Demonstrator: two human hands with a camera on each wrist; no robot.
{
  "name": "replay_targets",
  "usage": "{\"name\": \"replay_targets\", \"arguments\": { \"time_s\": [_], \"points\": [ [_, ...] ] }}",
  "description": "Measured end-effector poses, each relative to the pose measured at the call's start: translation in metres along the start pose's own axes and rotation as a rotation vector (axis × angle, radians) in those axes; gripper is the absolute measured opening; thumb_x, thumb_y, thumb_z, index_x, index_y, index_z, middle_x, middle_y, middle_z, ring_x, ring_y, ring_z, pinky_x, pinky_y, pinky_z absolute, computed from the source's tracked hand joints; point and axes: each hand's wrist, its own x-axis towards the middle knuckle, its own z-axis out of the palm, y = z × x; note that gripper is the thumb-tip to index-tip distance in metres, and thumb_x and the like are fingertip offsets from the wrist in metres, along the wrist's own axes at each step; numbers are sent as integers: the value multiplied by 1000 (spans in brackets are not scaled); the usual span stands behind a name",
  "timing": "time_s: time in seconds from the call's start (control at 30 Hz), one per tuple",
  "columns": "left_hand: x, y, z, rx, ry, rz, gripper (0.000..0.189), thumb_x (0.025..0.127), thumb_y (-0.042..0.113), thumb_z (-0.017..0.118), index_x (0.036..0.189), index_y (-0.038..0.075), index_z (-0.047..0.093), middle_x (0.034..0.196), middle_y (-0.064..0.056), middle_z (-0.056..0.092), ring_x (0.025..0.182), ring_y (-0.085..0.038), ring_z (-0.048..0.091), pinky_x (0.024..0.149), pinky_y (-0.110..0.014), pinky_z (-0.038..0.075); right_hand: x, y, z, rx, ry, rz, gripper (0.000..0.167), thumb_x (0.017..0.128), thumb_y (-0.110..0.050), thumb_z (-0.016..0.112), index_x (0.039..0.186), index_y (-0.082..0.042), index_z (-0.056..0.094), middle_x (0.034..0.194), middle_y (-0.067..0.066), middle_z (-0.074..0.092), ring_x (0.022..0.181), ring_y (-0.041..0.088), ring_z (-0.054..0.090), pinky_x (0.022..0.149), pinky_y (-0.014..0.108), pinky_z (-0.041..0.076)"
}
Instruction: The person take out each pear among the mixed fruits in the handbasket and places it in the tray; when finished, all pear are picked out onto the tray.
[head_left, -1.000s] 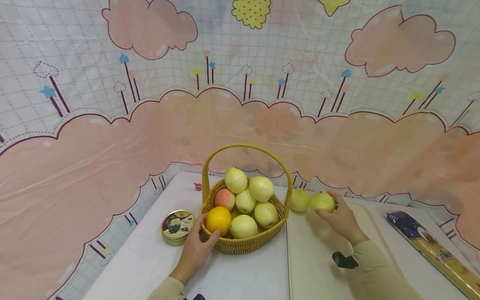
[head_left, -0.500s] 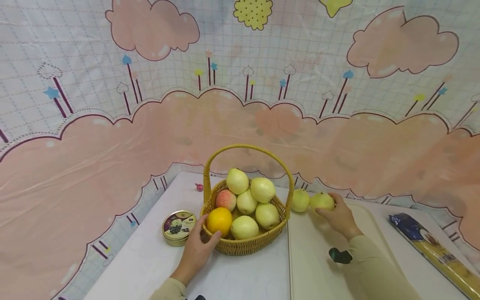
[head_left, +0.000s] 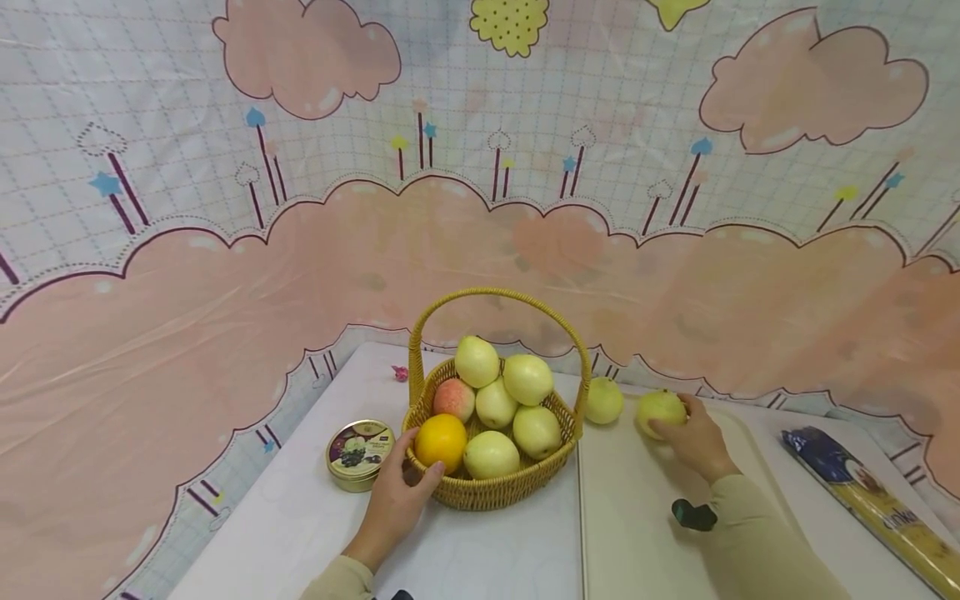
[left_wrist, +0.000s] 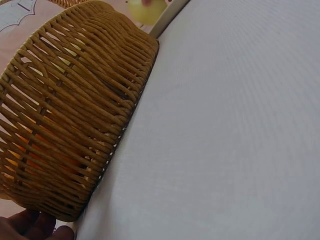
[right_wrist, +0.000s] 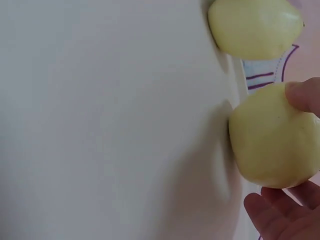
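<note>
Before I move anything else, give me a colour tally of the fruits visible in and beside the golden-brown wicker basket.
Pale green, rounded fruits: 7 (5 in the golden-brown wicker basket, 2 to its right)
Bright orange, round fruit: 1
Pinkish-red, round fruit: 1
Total visible: 9

The basket [head_left: 495, 495] looks like woven wicker, ribbed, with a dull sheen. The orange [head_left: 441, 442] is smooth and glossy, the peach [head_left: 454, 400] more matt; the pears [right_wrist: 272, 137] have smooth skin. The round tin [head_left: 352, 482] has a shiny metal rim. The packet [head_left: 873, 496] looks like glossy plastic film, the tray [head_left: 630, 517] smooth matt plastic, the backdrop [head_left: 337, 267] creased cloth
</note>
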Motion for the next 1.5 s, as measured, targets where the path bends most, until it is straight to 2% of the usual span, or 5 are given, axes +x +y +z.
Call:
{"name": "replay_targets", "arguments": {
  "time_s": [0.37, 0.67, 1.0, 1.23, 1.5],
  "points": [
    [0, 1, 0, 4, -1, -3, 71, 96, 36, 67, 153, 8, 34, 155, -23, 34, 143, -43, 29, 115, -59, 24, 5, 8, -6, -52, -8, 40, 97, 96, -49, 61, 154, 10, 12, 151, 41, 24, 135, 56, 32, 109, 63, 32],
    [1, 1, 1, 2, -5, -8, 72, 96, 37, 67, 153, 9, 34, 156, -23, 33, 144, -43, 28, 115, -60, 23, 8, 12, -10, -36, 9, 39, 95, 96, -47, 63, 153, 12, 13, 150, 41, 25, 135, 56, 32, 108, 63, 34],
    [2, -2, 1, 0, 0, -3, 72, 95, 38, 68, 153, 9, 35, 156, -22, 33, 144, -42, 28, 116, -59, 23, 9, 15, -8, -54, 6, 59, 97, 98, -51, 58, 156, 8, 5, 152, 41, 21, 136, 55, 31, 110, 63, 30],
    [1, 0, 1, 9, -1, -4, 72, 95, 37, 67, 153, 9, 35, 156, -23, 33, 144, -43, 27, 115, -60, 22, 2, 13, -10, -31, -15, 50, 102, 98, -54, 56, 156, 6, -2, 154, 39, 18, 137, 53, 32, 109, 62, 34],
    [1, 1, 1, 10, -1, 11, 70, 96, 35, 67, 152, 8, 35, 155, -22, 35, 144, -42, 29, 116, -59, 22, -6, 1, -20, -53, 37, -13, 97, 100, -52, 55, 155, 9, 4, 154, 39, 19, 136, 55, 31, 106, 63, 37]
  ]
}}
